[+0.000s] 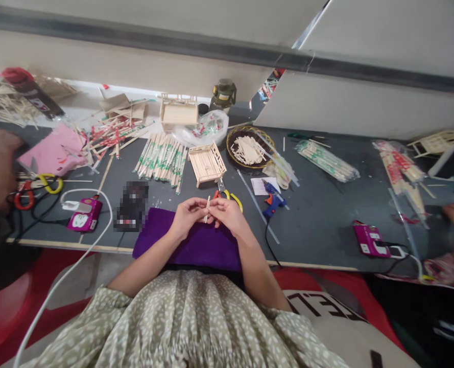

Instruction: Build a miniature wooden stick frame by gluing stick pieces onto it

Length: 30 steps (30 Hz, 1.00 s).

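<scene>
Above a purple cloth [211, 250], my left hand [189, 216] and my right hand [227, 213] meet, fingertips pinched around short pale wooden sticks [207, 208]. The sticks stand nearly upright between the two hands. Just beyond the hands lie scissors [236, 201] with red and yellow handles, partly hidden by my right hand. A small wooden stick model [207, 163] sits behind them. Further right, a dark woven basket [233, 162] holds many short cut sticks [248, 150]. A blue glue gun [273, 200] lies right of my right hand.
Wrapped chopsticks [163, 159] lie behind left, beside another stick model [178, 112]. A blurred dark object [132, 205], purple power strip [85, 214] and white cable stand left. A chopstick pack [328, 160] and second power strip [368, 240] lie right. Other people's arms show at both sides.
</scene>
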Motion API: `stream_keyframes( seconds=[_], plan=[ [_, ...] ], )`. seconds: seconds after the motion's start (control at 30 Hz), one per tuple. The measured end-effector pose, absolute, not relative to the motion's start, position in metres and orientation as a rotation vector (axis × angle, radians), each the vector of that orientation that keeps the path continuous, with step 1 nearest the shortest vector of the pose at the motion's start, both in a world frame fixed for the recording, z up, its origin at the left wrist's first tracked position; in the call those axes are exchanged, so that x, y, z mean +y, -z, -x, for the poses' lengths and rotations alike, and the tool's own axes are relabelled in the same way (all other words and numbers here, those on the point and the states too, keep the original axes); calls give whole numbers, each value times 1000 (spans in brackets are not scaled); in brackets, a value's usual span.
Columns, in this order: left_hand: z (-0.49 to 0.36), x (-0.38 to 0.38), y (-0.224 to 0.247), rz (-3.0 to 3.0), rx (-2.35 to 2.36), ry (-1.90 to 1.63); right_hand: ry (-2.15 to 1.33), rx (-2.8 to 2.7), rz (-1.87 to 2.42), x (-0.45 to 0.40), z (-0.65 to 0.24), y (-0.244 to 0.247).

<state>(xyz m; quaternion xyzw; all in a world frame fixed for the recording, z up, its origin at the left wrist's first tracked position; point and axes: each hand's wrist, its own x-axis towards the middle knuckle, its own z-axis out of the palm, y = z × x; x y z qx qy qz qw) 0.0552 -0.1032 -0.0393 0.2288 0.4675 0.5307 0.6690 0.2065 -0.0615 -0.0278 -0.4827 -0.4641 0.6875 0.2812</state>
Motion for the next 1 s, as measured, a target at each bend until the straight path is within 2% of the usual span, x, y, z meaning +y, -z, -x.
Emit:
stream_keyframes(
  seconds=[0.5,0.87,0.93,1.0],
  plan=[
    [-54,-101,44,-685,1050,-1206,-1674,-1362,1227,-65,-203,19],
    [-64,-97,43,-873,1107,-1198,-1102,-1354,1302,17,-261,-27],
    [-67,-95,43,-871,1091,-1189,-1130,-1408,1302,23,-263,-35],
    [-71,-92,43,-853,1032,-1201,-1323,-1595,1239,16,-257,-39]
  ],
)
